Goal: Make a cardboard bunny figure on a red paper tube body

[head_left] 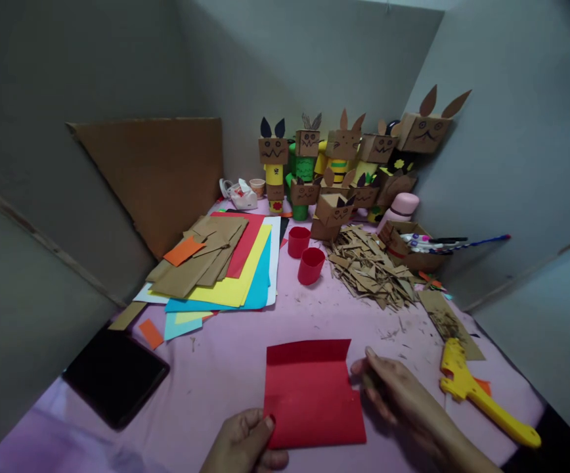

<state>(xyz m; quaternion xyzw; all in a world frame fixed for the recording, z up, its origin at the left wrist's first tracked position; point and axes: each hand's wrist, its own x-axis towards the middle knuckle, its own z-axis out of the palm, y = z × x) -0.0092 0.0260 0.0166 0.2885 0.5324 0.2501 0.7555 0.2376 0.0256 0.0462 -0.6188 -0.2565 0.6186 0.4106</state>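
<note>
A sheet of red paper (314, 401) lies before me, its far edge folded up into a strip. My left hand (248, 440) pinches its near left corner between thumb and fingers. Close by the paper's right edge is my right hand (398, 394), fingers loosely bent and apart, with nothing visible in them. Whether a fingertip touches the edge I cannot tell. Beyond the sheet stand two red paper tubes (311, 266). A yellow glue gun (482, 397) rests to the right of my right hand.
Coloured paper and cardboard sheets (211, 263) are stacked at the left, above a black tablet-like device (116, 376). Cardboard scraps (371, 269) are heaped at the right beside a box of pens (416, 253). Several cardboard animal figures (343, 144) stand at the back near a pink bottle (402, 207).
</note>
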